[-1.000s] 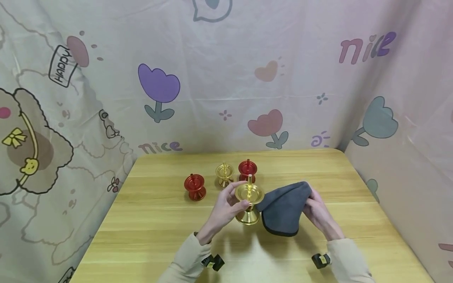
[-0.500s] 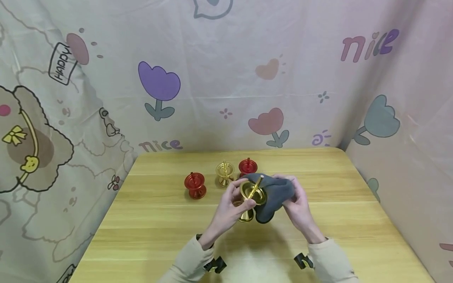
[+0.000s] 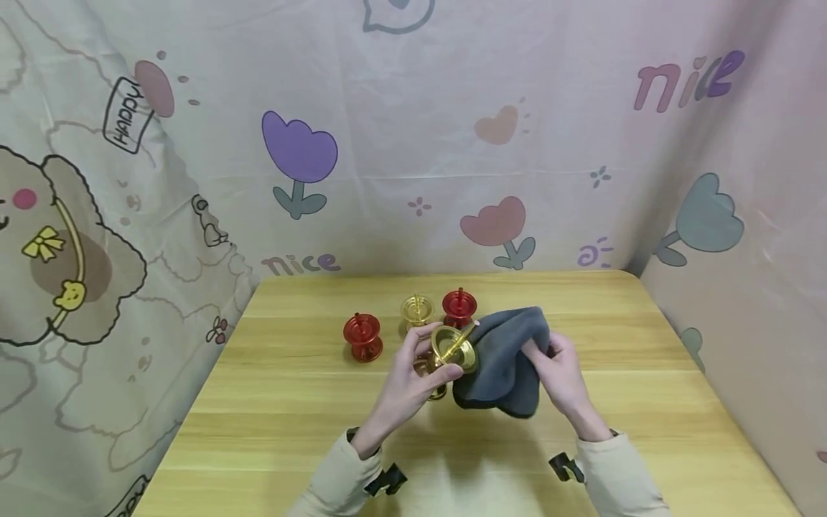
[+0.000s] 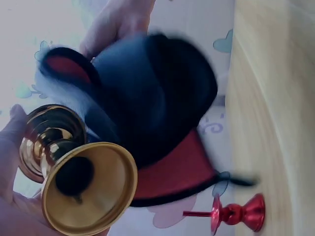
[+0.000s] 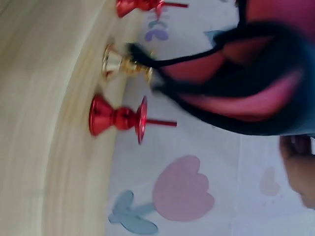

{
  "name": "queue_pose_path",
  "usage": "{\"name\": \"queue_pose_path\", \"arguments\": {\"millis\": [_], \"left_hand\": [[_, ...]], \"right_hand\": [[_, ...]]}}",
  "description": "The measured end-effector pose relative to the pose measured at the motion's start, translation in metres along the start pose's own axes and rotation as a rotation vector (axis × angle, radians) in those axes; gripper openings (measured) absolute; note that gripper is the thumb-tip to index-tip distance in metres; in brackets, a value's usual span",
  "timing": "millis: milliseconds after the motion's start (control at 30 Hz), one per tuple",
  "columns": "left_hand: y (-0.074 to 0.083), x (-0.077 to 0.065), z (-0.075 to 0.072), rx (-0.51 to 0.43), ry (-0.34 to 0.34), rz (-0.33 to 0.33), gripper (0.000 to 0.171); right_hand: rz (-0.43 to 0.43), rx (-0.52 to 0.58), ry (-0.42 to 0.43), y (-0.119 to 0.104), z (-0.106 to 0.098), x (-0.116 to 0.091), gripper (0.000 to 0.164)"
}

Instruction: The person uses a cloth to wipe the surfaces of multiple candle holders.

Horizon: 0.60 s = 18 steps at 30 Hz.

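Observation:
In the head view my left hand point(image 3: 402, 388) grips a gold candle holder point(image 3: 446, 341) round its narrow waist, thumb in front. The holder is raised and tilted, its dish and thin upright tube leaning right. My right hand point(image 3: 568, 377) pinches a dark grey cloth point(image 3: 507, 362), which hangs in folds against the dish's right side. The left wrist view shows the hollow underside of the holder's flared base point(image 4: 118, 187) and the cloth's pink reverse point(image 4: 172, 169) with black edging. Blurred in the right wrist view, the cloth point(image 5: 221, 93) hides most of the right fingers.
Behind the hands stand a red candle holder point(image 3: 363, 337) on the left, a smaller-looking gold one point(image 3: 417, 307) and another red one point(image 3: 459, 304) on the wooden table point(image 3: 271, 431). A printed fabric backdrop point(image 3: 388, 143) rises along the table's back and sides.
The gold candle holder went from upright to tilted right. The cloth moved left over its dish, then back a little right, its folds shifting. Both hands kept their hold.

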State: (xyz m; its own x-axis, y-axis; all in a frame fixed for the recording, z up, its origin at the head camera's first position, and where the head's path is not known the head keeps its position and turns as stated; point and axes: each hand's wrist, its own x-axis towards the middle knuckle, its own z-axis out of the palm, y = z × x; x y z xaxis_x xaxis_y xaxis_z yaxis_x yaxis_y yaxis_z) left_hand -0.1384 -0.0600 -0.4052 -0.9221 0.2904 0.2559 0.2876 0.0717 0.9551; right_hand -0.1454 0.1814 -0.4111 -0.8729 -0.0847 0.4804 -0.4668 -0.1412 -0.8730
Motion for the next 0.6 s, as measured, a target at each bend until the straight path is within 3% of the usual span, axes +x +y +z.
{"name": "queue_pose_path", "arguments": {"millis": [100,200,300,433,600], "left_hand": [[0.001,0.000,-0.002,0.034,-0.014,-0.006,0.065],[0.001,-0.001,-0.002,0.050,-0.034,-0.017,0.064],[0.002,-0.002,0.001,0.045,-0.045,-0.009,0.064],[0.003,-0.004,0.006,0.033,-0.033,0.026,0.065],[0.000,-0.004,0.007,0.048,-0.033,0.108,0.065]], "right_hand": [[0.137,0.192,-0.025,0.000,-0.003,-0.002,0.033],[0.156,0.238,-0.035,0.003,-0.001,-0.005,0.035],[0.087,0.112,-0.015,0.008,0.009,-0.008,0.041],[-0.048,-0.090,-0.059,0.014,0.021,-0.009,0.039],[-0.122,-0.146,-0.185,0.015,0.025,-0.006,0.031]]}}
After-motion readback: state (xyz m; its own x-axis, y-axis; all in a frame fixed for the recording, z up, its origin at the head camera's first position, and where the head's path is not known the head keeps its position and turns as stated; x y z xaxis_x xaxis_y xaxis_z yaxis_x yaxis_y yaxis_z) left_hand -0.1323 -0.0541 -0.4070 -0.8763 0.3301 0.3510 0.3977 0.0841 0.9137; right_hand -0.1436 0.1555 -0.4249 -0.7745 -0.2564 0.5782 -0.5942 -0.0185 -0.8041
